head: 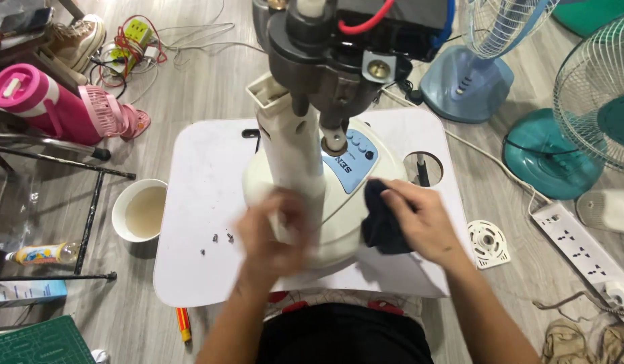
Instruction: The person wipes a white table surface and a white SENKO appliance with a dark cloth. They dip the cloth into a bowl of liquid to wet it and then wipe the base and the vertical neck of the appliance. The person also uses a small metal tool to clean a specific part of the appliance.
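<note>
A cream fan base with a blue control panel stands on a small white table. Its white column rises toward the camera and carries the grey motor housing with red and blue wires. My left hand, blurred by motion, wraps around the foot of the column. With my right hand I press a dark cloth against the right side of the base.
A white bowl sits on the floor left of the table, with a pink bottle and small pink fan beyond. Blue and teal fans stand at right, with a power strip and a small white grille. Dark specks dot the tabletop.
</note>
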